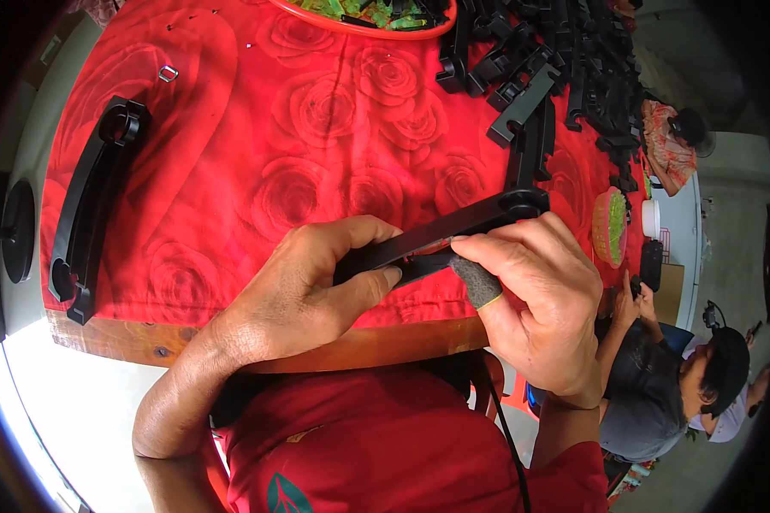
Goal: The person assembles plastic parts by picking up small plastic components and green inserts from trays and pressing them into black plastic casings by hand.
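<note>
Above the near table edge I hold a long black plastic part [449, 224], slanting up to the right, with a channel along it and a rounded seat at its far end. My left hand [316, 286] is closed round its lower left end, thumb along the near side. The fingers of my right hand [535, 282] are pinched together at the channel's middle, touching the part; whatever they hold is hidden. A dark grey finger cot [475, 282] covers my right thumb. A similar black plastic part [94, 205] lies alone on the left of the table.
A red rose-patterned cloth [316, 111] covers the wooden table [359, 349]. Black parts [530, 68] are heaped at the back right, beside a red-rimmed tray [368, 28] of yellow-green bits. A small metal ring [168, 73] lies back left. At right, a co-worker [659, 402] sits near a round basket [609, 227].
</note>
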`<state>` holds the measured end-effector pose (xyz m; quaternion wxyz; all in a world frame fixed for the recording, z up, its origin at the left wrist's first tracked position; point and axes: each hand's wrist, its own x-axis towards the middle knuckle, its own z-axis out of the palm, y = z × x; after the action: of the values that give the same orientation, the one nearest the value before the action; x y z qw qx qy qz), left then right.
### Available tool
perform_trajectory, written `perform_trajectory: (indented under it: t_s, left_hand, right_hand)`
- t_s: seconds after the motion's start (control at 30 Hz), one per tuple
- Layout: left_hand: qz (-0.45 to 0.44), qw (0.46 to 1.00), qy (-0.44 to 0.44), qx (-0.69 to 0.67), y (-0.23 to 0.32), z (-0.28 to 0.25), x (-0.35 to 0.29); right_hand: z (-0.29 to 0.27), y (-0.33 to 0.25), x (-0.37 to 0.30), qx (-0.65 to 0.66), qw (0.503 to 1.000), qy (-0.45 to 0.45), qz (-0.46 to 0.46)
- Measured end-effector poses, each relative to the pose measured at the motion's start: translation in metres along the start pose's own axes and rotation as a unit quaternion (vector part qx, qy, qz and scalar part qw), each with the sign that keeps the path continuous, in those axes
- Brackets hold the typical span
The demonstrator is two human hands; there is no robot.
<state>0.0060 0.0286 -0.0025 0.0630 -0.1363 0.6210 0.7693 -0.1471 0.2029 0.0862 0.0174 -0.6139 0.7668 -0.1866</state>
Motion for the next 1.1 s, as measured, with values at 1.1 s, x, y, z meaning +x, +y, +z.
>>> perform_trajectory:
  t_s: [1.1]
  left_hand:
    - [0.074, 0.992, 0.083, 0.063, -0.013, 0.014, -0.001]
  right_hand:
    - [0.006, 0.000, -0.001, 0.007, 1.000, -0.005, -0.003]
